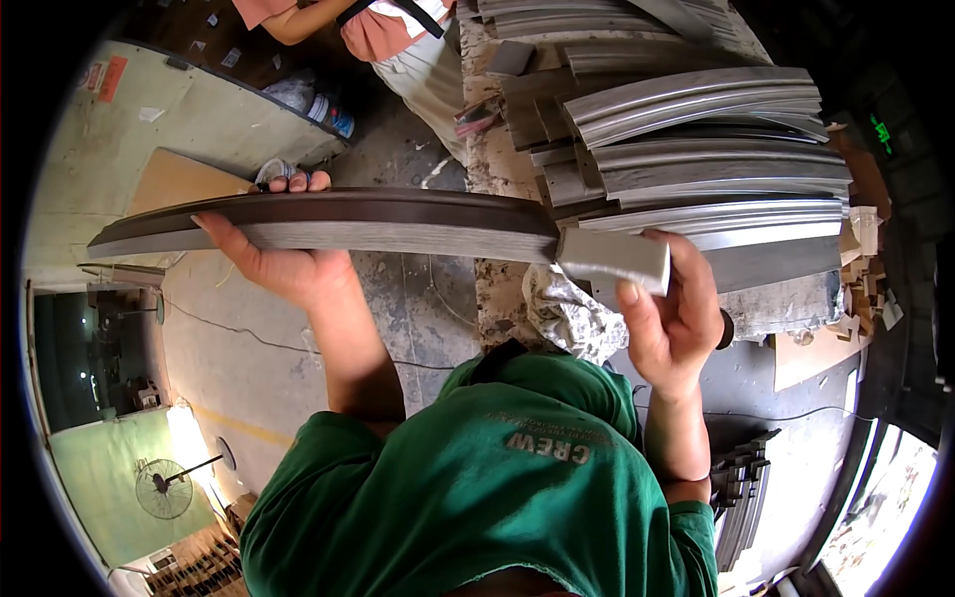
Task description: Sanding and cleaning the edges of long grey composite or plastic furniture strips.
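A long, slightly curved dark moulding strip (418,224) with a paler grey edge is held up across the front of my body. My left hand (303,269) is closed around its left half, thumb on the near side and fingertips over the far side. At the strip's right end, my right hand (676,323) grips a light grey sanding block (617,257) between thumb and fingers. The block meets or overlaps that end; I cannot tell how firmly it presses.
Several curved grey mouldings (706,169) lie stacked on the worn workbench (502,289) at the right. A patterned rag (572,316) hangs near its edge. Another person (398,60) stands at the far side. A cable (249,330) crosses the floor; a fan (164,488) stands lower left.
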Tool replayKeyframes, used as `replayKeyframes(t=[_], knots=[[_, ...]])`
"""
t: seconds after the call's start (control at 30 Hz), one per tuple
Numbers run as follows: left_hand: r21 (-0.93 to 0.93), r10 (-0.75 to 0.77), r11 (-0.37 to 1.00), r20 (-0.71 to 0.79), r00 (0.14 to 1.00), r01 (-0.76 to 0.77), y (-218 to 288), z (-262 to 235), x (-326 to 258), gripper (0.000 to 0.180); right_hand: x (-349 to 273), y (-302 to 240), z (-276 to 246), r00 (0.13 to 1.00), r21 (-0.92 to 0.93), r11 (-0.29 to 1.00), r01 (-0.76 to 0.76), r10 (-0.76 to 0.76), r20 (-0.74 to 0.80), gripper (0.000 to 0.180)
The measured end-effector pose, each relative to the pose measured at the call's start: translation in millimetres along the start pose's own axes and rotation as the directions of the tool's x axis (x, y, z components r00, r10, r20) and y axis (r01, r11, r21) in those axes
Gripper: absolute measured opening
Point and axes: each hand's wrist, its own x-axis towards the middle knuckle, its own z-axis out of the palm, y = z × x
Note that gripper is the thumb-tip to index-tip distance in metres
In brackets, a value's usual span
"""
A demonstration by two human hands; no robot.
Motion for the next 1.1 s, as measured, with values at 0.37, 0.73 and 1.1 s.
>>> replayKeyframes(t=[0.37,0.73,1.1], knots=[[0.041,0.032,0.999,-0.02,0.999,-0.031,-2.9,1.0,0.2,0.05,-0.5,9.2,-1.4,0.989,0.187,0.975,-0.121,0.134,-0.06,0.041],[0.088,0.07,0.994,-0.09,0.993,-0.062,-4.2,4.5,3.4,0.048,-23.5,4.8,2.9,0.968,0.281,0.937,-0.207,0.239,-0.083,0.041],[0.045,0.016,0.999,-0.068,0.998,-0.013,-3.9,-2.9,4.2,0.051,-22.9,4.5,11.2,0.984,-0.027,0.997,-0.078,0.072,-0.166,0.038]])
